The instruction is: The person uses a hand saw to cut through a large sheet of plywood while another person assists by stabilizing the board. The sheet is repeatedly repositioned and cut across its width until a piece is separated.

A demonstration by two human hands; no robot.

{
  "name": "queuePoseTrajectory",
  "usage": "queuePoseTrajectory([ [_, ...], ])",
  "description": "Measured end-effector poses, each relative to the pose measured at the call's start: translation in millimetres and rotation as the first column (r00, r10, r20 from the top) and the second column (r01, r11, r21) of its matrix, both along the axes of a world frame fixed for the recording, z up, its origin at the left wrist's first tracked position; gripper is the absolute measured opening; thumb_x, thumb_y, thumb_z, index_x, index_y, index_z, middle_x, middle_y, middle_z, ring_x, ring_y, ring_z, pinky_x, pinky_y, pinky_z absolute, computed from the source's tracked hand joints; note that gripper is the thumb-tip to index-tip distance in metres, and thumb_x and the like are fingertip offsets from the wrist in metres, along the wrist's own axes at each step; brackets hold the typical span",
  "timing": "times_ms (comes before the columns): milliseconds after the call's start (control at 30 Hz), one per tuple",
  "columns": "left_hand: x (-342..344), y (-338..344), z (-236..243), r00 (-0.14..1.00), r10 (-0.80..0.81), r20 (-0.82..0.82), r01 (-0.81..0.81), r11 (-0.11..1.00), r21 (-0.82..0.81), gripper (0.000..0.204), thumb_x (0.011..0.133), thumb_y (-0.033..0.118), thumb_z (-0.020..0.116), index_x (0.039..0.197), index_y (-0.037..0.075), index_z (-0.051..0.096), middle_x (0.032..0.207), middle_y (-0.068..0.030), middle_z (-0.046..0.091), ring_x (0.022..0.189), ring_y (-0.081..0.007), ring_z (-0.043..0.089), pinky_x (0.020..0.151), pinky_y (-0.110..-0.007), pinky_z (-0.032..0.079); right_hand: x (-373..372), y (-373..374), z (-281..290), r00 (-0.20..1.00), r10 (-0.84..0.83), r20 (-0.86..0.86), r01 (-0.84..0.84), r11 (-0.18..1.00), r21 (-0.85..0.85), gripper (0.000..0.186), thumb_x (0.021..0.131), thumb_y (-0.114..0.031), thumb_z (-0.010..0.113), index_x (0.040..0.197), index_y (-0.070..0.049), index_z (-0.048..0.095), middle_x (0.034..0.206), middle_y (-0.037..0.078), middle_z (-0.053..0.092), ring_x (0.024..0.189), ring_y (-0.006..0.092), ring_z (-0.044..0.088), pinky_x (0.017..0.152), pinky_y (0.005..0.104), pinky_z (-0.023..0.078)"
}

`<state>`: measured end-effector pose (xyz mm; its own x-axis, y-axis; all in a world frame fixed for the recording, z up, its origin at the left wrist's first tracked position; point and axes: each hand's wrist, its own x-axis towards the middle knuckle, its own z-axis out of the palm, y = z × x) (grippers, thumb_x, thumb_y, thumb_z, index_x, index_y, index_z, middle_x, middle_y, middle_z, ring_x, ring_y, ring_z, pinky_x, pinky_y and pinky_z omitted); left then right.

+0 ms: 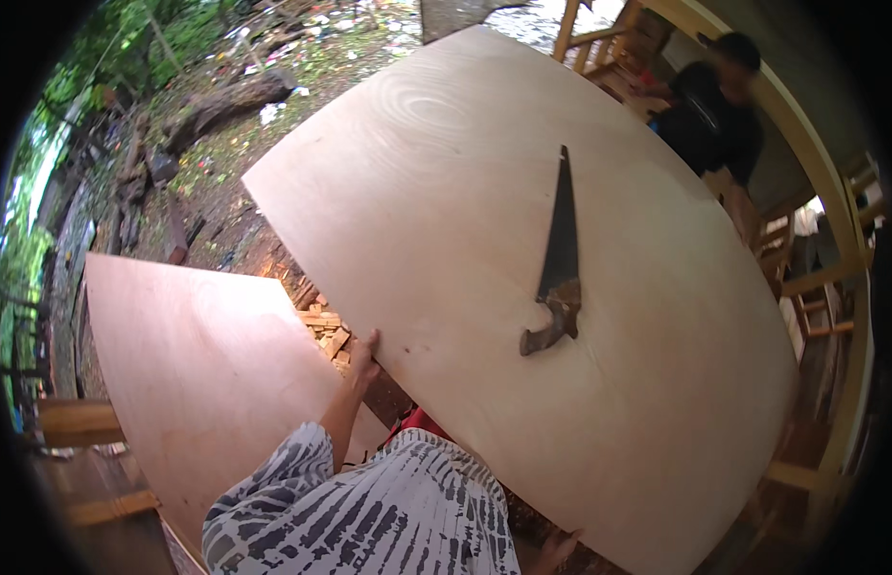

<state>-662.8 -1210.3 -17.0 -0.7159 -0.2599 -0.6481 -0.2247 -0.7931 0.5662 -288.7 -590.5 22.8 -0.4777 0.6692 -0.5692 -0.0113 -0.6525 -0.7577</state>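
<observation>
A large pale plywood sheet (446,192) fills the middle of the head view. A handsaw with a dark tapered blade and worn handle (561,287) lies on it, blade toward the far edge. My left hand (364,356) is closed on the near left edge of this sheet, fingertips on its top. My right hand (559,546) grips the same edge at the bottom of the view, partly hidden beneath the sheet. A second plywood piece (196,364) lies at the left, beside my left arm.
Wood offcuts (326,331) show between the sheets. Littered ground with a log (225,101) and greenery lies beyond at the upper left. A person in a dark shirt (705,115) is at the upper right among wooden frames (810,192). Timber boards (77,422) stick out at the left.
</observation>
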Motion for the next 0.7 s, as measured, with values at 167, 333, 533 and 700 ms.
queuePoseTrajectory([
  [167,-36,57,-5,0.999,-0.010,0.036,0.010,1.000,0.005,0.049,0.103,0.020,0.067,0.146,0.005,0.050,0.135,-0.0112,0.065,0.126,-0.0283,0.061,0.111,-0.051,0.051,8,-11,-1,0.991,-0.061,-0.121,0.071,0.994,0.083,0.063,0.110,-0.042,0.053,0.152,0.003,0.042,0.149,0.018,0.053,0.135,0.0318,0.054,0.108,0.0461,0.052],
  [333,-14,-69,-68,0.972,-0.160,-0.172,0.183,0.976,0.123,0.053,0.099,0.020,0.062,0.150,0.009,0.050,0.144,-0.0161,0.057,0.135,-0.0348,0.053,0.116,-0.054,0.045,-73,-49,-4,0.955,-0.251,-0.157,0.183,0.918,-0.351,0.061,0.109,-0.046,0.054,0.148,0.000,0.047,0.145,0.017,0.057,0.129,0.0352,0.058,0.108,0.0509,0.052],
  [533,-61,-5,-44,0.964,-0.232,-0.129,0.238,0.971,0.033,0.057,0.109,0.031,0.058,0.156,0.002,0.043,0.153,-0.0158,0.054,0.141,-0.0322,0.050,0.121,-0.051,0.041,-89,-32,4,0.997,-0.071,-0.038,0.067,0.991,-0.112,0.056,0.109,-0.050,0.053,0.150,-0.012,0.048,0.139,0.008,0.061,0.123,0.0235,0.059,0.103,0.0414,0.050],
  [700,-66,-36,-56,0.946,-0.261,-0.190,0.247,0.964,-0.094,0.054,0.110,0.034,0.056,0.150,-0.001,0.047,0.150,-0.0168,0.056,0.138,-0.0323,0.053,0.121,-0.049,0.041,-109,-50,29,0.993,-0.105,0.051,0.107,0.993,-0.043,0.052,0.109,-0.051,0.053,0.142,-0.011,0.054,0.118,0.002,0.068,0.100,0.0185,0.065,0.077,0.0364,0.053],
])
